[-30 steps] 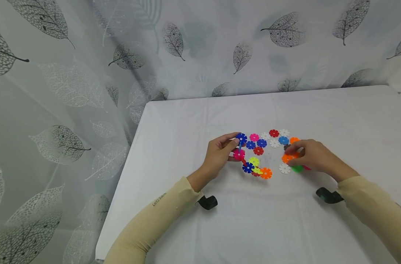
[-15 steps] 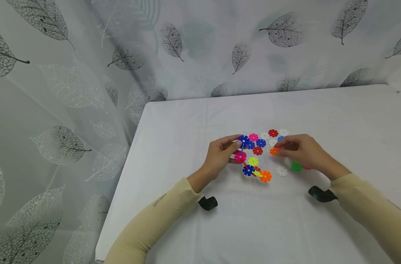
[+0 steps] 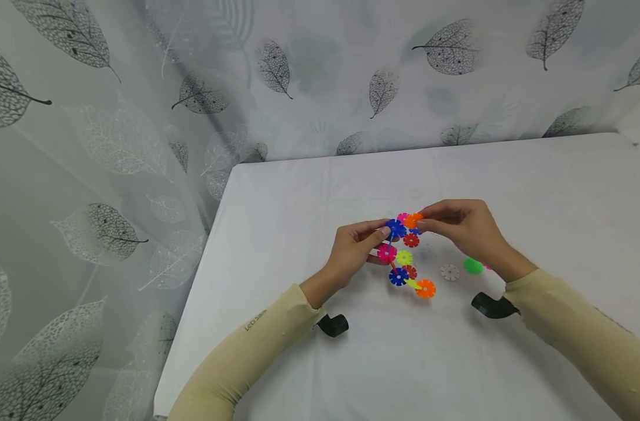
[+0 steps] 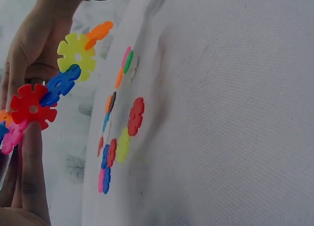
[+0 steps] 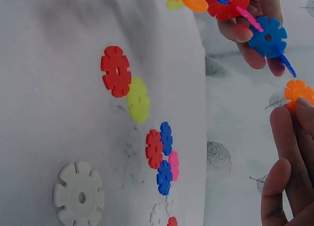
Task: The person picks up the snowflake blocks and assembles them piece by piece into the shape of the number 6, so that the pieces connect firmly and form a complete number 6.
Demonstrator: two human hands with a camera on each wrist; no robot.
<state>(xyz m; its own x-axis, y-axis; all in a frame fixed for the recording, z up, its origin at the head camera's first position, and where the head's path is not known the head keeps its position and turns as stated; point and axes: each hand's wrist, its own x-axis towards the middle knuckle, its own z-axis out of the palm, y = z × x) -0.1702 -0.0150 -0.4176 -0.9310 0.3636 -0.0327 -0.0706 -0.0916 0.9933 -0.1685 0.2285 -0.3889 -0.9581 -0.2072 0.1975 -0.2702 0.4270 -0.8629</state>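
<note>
My left hand (image 3: 354, 248) pinches the upper end of a chain of interlocked plastic snowflake discs. Down the chain come a dark blue disc (image 3: 396, 228), a pink disc (image 3: 386, 253), a red one seen nearly edge-on, a blue disc (image 3: 398, 276), a yellow disc and an orange disc (image 3: 426, 289) at the lower end. Between thumb and fingers, my right hand (image 3: 464, 228) holds a loose orange snowflake disc (image 5: 298, 91). In the right wrist view that disc is just off the dark blue disc (image 5: 288, 66) at the chain's upper end.
Loose discs lie on the white-covered table (image 3: 320, 199): a red disc (image 5: 116, 71), a yellow disc (image 5: 138, 99), a white disc (image 3: 449, 272), a green disc (image 3: 473, 266) and several more. My right hand hides some of them. A leaf-print curtain (image 3: 320, 76) stands behind.
My right hand has picked up an orange disc from the right-hand group and carried it left to the chain's upper end. My left hand has shifted slightly right with the chain.
</note>
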